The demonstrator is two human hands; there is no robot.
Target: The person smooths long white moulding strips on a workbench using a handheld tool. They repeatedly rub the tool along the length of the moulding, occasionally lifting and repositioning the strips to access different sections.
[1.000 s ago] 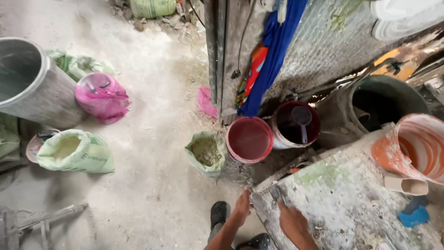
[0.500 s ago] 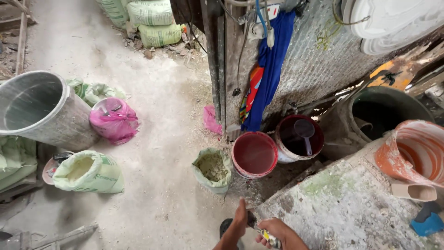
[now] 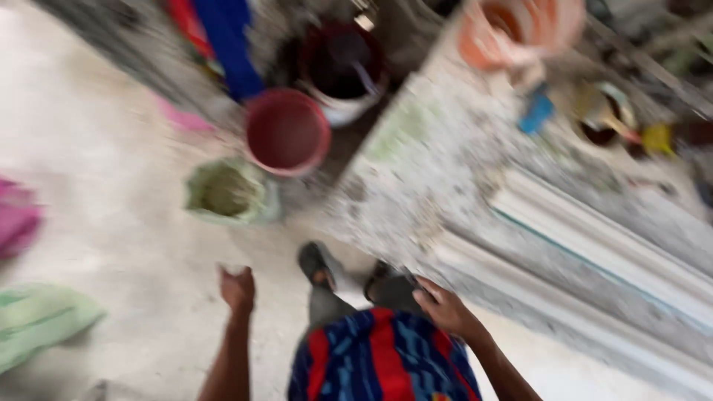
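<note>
The picture is smeared by motion. My left hand (image 3: pixel 238 288) hangs over the bare concrete floor (image 3: pixel 111 148) with its fingers curled in; whether it holds anything is not visible. My right hand (image 3: pixel 445 308) is at the near edge of a rough, paint-spattered worktable (image 3: pixel 445 171), close to my right foot in a dark sandal (image 3: pixel 386 286). The blur hides whether its fingers grip something. Below the hands I see my blue and red patterned clothing (image 3: pixel 379 356).
A red bucket (image 3: pixel 287 132) and a dark bucket (image 3: pixel 342 63) stand beside the table. An open green sack (image 3: pixel 226 191) lies left of them. An orange tub (image 3: pixel 516 30) and a long white moulding (image 3: pixel 609 245) are on the table. Further sacks lie at the left edge.
The view has swung right and down, so the table now fills the right side. My hands, together at the table edge before, are apart now, the left one out over the floor.
</note>
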